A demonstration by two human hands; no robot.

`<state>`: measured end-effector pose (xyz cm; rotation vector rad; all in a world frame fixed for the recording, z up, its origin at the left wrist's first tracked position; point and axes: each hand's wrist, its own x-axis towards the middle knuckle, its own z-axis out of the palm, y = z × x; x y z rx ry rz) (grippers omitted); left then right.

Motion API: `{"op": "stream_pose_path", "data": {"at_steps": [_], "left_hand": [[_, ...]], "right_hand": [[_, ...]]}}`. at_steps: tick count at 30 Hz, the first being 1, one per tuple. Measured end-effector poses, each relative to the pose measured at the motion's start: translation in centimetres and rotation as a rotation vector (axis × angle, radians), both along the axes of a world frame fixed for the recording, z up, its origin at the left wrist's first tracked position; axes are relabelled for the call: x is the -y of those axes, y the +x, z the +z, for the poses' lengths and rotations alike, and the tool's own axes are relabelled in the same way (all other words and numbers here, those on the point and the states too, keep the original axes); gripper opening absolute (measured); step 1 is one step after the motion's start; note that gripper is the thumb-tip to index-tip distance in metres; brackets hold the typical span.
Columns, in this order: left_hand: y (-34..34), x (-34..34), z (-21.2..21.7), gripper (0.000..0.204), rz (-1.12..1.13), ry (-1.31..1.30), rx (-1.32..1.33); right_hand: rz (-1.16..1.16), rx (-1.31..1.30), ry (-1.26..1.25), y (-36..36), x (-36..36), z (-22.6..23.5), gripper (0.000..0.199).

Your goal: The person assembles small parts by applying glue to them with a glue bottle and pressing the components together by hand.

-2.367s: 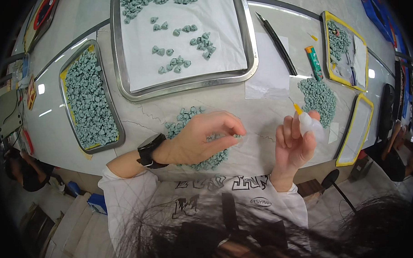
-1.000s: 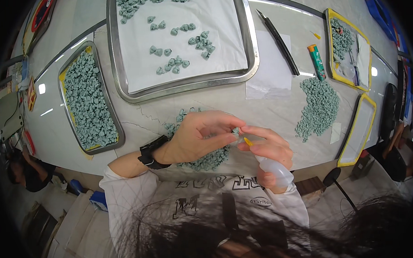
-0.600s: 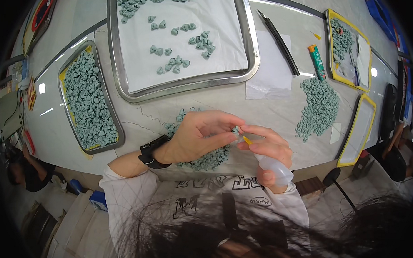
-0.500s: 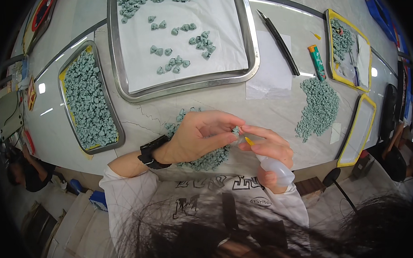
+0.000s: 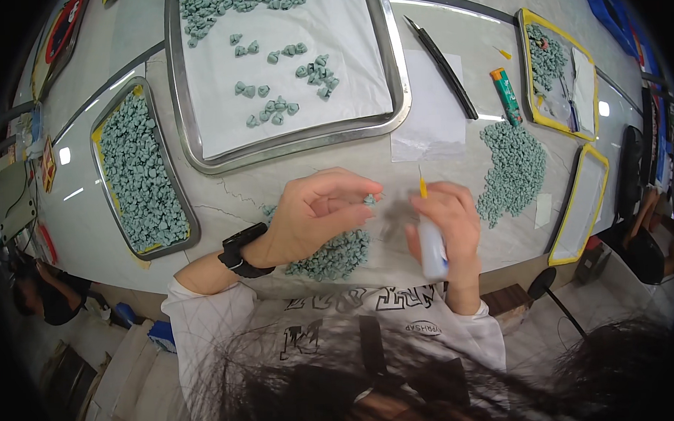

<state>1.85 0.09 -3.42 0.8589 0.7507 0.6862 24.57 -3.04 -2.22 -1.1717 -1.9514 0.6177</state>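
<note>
My left hand [image 5: 315, 211] pinches a small grey-green lumpy piece [image 5: 369, 200] between thumb and fingertips. A black band [image 5: 243, 251] circles that wrist. My right hand [image 5: 452, 225] is wrapped round a translucent white squeeze bottle [image 5: 432, 248] with a yellow needle tip [image 5: 423, 187]; the thin needle points away from me. A gap separates the needle from the piece. Beneath my left hand lies a heap of similar pieces [image 5: 331, 259], partly hidden by it. Beyond stands a large metal tray [image 5: 298, 146] lined with white paper, with larger grey-green pieces on it.
A smaller tray [image 5: 182, 246] full of pieces stands left. On the right are a loose pile [image 5: 511, 171], a green tube [image 5: 506, 97], black tweezers [image 5: 445, 67] on white paper [image 5: 427, 137], a yellow-edged tray [image 5: 596, 90] and a yellow-framed tray [image 5: 583, 202]. Other people sit at both sides.
My right hand has drawn away to the right from my left hand, and the bottle has swung more upright with its needle facing away. My left hand still pinches the piece.
</note>
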Motion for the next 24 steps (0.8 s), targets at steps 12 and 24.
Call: {"op": "stream_pose_path", "data": {"at_steps": [12,24], "left_hand": [[-0.1,-0.3,0.2,0.032,-0.123,0.001,-0.003],[0.4,0.4,1.3,0.040,-0.326,-0.209,-0.026]], "right_hand": [[-0.458,0.394,-0.042,6.5,0.6,0.1,0.020],[-0.331,0.351,-0.022,4.7,-0.5,1.1,0.015]]}}
